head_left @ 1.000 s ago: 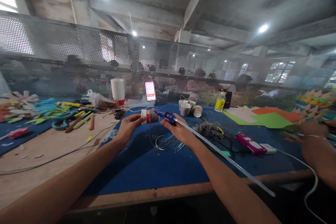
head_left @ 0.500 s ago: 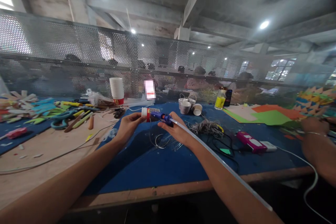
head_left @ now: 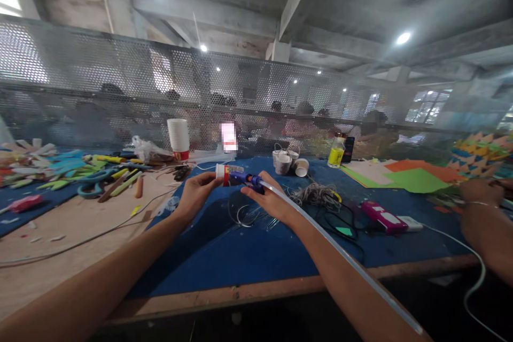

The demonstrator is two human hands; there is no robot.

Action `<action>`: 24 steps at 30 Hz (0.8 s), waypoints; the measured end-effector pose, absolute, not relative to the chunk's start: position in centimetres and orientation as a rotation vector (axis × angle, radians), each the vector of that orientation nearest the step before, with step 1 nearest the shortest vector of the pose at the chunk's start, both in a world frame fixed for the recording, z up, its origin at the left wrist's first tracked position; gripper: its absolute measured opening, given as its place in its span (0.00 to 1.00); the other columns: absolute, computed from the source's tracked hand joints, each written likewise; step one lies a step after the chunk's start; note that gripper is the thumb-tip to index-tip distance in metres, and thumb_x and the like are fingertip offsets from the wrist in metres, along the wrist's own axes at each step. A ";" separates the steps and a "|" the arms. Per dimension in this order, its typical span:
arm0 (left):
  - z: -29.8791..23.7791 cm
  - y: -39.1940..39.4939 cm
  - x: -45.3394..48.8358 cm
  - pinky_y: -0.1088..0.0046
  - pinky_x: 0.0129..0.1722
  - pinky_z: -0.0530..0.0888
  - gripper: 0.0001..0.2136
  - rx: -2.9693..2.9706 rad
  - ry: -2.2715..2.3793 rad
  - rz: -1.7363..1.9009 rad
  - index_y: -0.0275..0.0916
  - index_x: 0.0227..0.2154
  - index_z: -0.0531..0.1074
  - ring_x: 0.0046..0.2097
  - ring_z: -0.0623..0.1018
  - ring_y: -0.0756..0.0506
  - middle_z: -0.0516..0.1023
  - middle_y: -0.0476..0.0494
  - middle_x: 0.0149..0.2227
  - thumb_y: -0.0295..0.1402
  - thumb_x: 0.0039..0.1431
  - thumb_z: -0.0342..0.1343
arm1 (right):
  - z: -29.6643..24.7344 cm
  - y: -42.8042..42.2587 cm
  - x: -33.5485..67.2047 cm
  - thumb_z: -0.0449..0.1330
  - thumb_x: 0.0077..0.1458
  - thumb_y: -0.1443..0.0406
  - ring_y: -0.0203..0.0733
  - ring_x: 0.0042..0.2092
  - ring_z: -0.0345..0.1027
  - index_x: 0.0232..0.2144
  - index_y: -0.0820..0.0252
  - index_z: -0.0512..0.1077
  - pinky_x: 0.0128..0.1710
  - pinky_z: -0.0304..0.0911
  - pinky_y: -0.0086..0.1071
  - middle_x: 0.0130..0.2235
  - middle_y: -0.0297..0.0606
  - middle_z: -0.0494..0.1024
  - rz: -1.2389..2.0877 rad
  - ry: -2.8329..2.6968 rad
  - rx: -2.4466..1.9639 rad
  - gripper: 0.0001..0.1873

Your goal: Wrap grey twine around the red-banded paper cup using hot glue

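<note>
My left hand (head_left: 199,191) pinches a small white and red paper cup (head_left: 220,174), tipped on its side above the blue mat. My right hand (head_left: 267,195) is wrapped round a blue hot glue gun (head_left: 250,179), its nozzle end close against the cup. Whether the nozzle touches the cup I cannot tell. A long clear glue stick (head_left: 340,249) runs from the back of the gun along my right forearm. Below the hands, a loop of thin wire (head_left: 245,217) lies on the blue mat (head_left: 224,272).
A stack of paper cups (head_left: 178,136) stands behind on the left, near scissors (head_left: 91,186). Small wrapped cups (head_left: 283,163), grey cord (head_left: 315,196), a glass bottle (head_left: 336,150), a magenta box (head_left: 383,217) and coloured paper (head_left: 417,178) lie rightward. Another person's arm (head_left: 484,224) is at far right.
Both hands, the cup and the glue gun stay almost in place. The rear end of the glue stick has shifted slightly down and to the right.
</note>
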State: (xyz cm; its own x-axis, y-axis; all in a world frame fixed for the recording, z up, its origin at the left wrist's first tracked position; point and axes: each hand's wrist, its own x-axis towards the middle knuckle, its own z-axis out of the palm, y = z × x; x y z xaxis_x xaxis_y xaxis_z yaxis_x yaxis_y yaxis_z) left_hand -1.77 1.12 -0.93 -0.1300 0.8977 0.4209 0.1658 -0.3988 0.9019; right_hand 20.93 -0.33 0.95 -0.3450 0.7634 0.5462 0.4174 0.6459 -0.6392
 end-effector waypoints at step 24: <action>-0.9 1.1 -1.9 0.72 0.37 0.68 0.13 1.573 1.222 1.563 0.38 0.33 0.80 0.35 0.77 0.44 0.82 0.45 0.33 0.41 0.50 0.63 | 0.9 -0.5 20.6 0.58 0.55 0.49 0.34 0.30 0.58 0.28 0.57 0.60 0.30 0.52 0.29 0.29 0.28 0.62 0.427 -1.982 -0.929 0.19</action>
